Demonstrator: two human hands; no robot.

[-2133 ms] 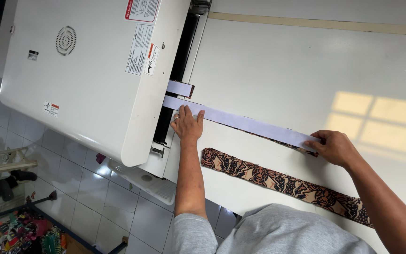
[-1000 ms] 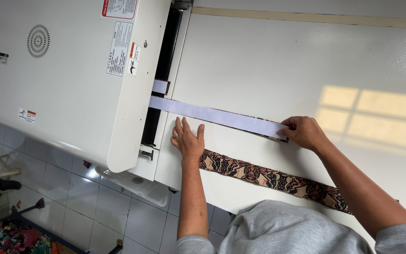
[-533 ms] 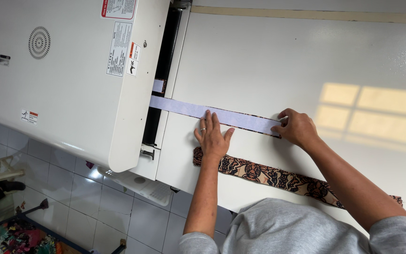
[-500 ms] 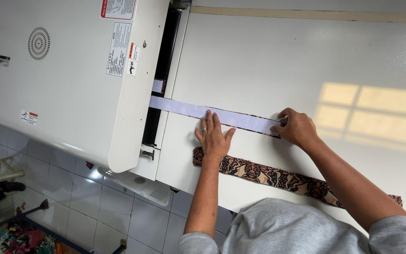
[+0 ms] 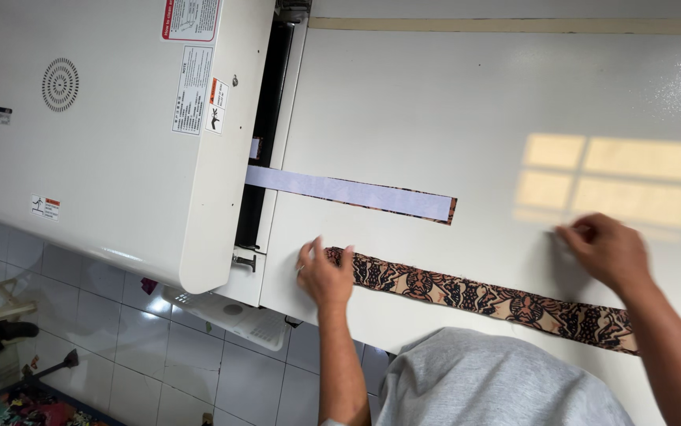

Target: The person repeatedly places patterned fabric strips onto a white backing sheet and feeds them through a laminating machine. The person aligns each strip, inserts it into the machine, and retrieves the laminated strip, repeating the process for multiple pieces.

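Observation:
A pale lavender strip (image 5: 348, 192) with patterned cloth showing at its right tip lies on the white feed table (image 5: 451, 102). Its left end runs into the dark slot of the white machine (image 5: 111, 134). Neither hand touches it. Below it a long brown patterned fabric strip (image 5: 482, 296) lies along the table's near edge. My left hand (image 5: 324, 276) rests flat on this strip's left end, fingers spread. My right hand (image 5: 604, 252) hovers over the table at the right, just above the patterned strip, loosely curled, slightly blurred and holding nothing.
The machine's white housing carries warning stickers and a round vent (image 5: 60, 84). A sunlit window patch (image 5: 624, 177) falls on the table. Below left are a tiled floor (image 5: 119, 347), a white control unit (image 5: 246, 315) and coloured cloth scraps (image 5: 25, 410).
Both hands have let go of the lavender strip, which has slid left into the machine. My left hand dropped onto the patterned strip's left end; my right hand moved right.

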